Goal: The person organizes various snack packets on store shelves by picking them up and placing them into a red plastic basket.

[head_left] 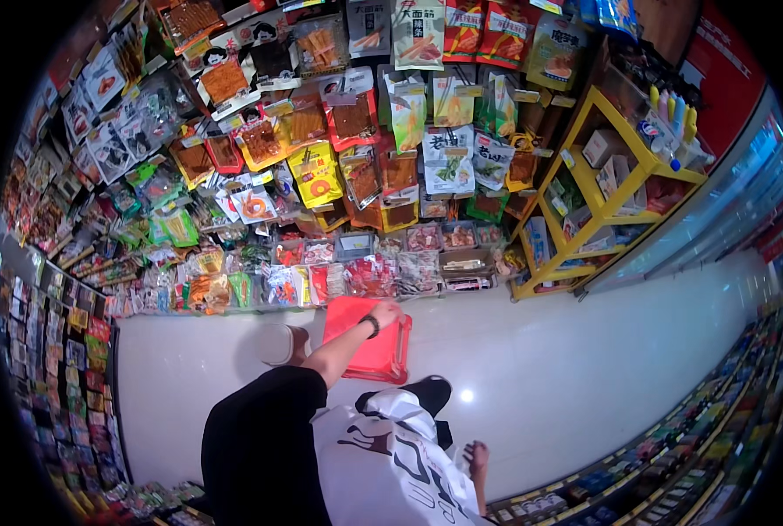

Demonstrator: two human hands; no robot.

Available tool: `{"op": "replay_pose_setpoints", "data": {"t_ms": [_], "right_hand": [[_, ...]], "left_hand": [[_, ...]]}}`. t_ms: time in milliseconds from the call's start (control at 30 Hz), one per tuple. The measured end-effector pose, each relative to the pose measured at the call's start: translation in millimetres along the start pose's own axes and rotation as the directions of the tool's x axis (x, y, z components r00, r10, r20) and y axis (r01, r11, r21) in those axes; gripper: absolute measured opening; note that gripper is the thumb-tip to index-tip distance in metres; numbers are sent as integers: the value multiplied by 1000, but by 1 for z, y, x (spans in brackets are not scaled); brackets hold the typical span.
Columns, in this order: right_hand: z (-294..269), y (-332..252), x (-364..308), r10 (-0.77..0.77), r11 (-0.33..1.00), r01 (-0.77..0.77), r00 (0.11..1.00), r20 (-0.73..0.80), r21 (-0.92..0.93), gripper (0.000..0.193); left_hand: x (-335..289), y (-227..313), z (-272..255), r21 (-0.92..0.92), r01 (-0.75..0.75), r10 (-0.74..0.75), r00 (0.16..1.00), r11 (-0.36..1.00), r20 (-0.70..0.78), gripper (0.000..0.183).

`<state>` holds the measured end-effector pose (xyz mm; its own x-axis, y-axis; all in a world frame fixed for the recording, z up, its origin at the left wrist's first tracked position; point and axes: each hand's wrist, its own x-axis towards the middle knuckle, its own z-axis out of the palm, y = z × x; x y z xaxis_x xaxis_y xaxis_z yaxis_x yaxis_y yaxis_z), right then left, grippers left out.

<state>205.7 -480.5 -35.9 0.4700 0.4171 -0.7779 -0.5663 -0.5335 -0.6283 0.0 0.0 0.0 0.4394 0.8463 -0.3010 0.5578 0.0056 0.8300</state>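
My left hand (pixel 385 312) reaches forward and down to a red plastic stool (pixel 343 346) on the floor in front of the shelves. Its fingers close on the stool's far right edge, though the fingertips are partly smeared. A dark band circles that wrist. My right hand (pixel 476 456) hangs low by my right side, apart from everything, its fingers loosely bent with nothing seen in them. Beside the stool, on its left, stands a pale round container (pixel 275 344) with a brown part at its right.
Hanging snack packets (pixel 321 175) cover the rack ahead, above trays of small wrapped snacks (pixel 369 274). A yellow shelf unit (pixel 575 237) stands at the right. More stocked shelves line the far left and lower right. My shoe (pixel 431 392) is on the pale tiled floor (pixel 540 368).
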Motion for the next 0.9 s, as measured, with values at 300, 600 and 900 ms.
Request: {"op": "replay_pose_setpoints", "data": {"t_ms": [300,600,900], "right_hand": [[-13,16,76,145,978,-132,987,71,-161,31],[-84,-182,190,-50,966,126,948,315,-226,31],[30,-464,264,-321,943,330,939,124,-54,36]], "left_hand": [[15,21,107,199,-178,44,842,964,538,19],[184,65,-19,-14,-15,10,949,1000,-314,14],[324,205,-214,-216,-376,-3,493,901,-870,65]]}}
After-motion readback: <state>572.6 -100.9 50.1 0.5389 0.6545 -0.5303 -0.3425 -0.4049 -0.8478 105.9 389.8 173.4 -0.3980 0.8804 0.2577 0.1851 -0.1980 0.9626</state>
